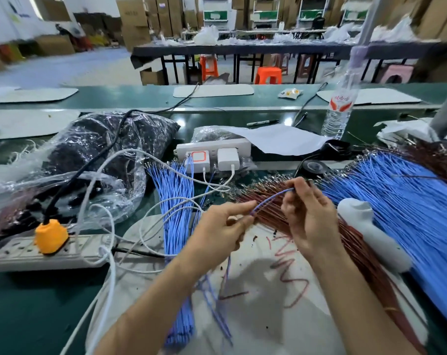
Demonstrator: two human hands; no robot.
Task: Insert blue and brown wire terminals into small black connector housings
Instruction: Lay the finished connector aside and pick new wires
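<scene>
Both hands meet above the mat (263,319): the left hand (223,228) pinches the lower end of one blue wire (271,198) and the right hand (310,216) pinches its upper tip, fingers curled. No housing can be made out. The full brown bundle (358,244) and blue bundle (396,201) suggest most work remains.

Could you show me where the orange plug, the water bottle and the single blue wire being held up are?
orange plug (51,235), head view, middle of its orange body.
water bottle (339,105), head view, on its red-printed label.
blue wire (271,199), head view, midway along its raised span.
</scene>
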